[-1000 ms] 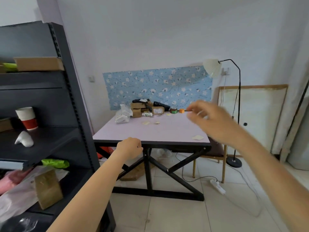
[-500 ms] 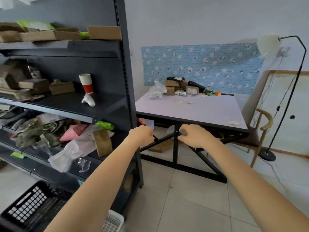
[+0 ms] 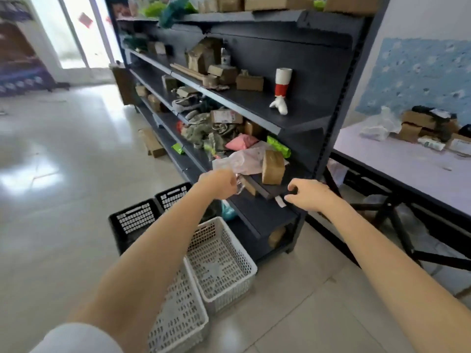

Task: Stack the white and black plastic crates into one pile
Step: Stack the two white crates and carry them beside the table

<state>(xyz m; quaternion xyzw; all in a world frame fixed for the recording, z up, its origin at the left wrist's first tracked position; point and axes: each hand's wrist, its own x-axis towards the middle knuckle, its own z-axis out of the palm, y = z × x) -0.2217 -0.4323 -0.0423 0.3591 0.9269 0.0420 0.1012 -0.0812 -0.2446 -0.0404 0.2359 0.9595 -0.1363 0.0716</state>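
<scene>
Four empty plastic crates sit on the floor in front of the shelf's foot, none stacked. Two are black: one (image 3: pixel 132 221) at the left and another (image 3: pixel 174 197) just behind it. Two are white: one (image 3: pixel 229 299) right beside the shelf and one (image 3: pixel 178 317) nearest me, partly hidden under my left forearm. Both arms reach forward above the crates, at the height of the lower shelf. My left hand (image 3: pixel 219 183) is curled shut with nothing in it, next to a clear plastic bag. My right hand (image 3: pixel 308 194) hovers by the shelf edge, fingers loosely apart and holding nothing.
A tall dark shelf unit (image 3: pixel 305 118) cluttered with boxes, bags and a paper cup runs along the right. A pale pink table (image 3: pixel 407 169) with black legs stands at the far right. Tiled floor (image 3: pixel 76 174) stretches left toward a bright doorway.
The view has swung left and down from the table to the shelf and the crates on the floor. My right hand has dropped from the table's height to beside my left hand.
</scene>
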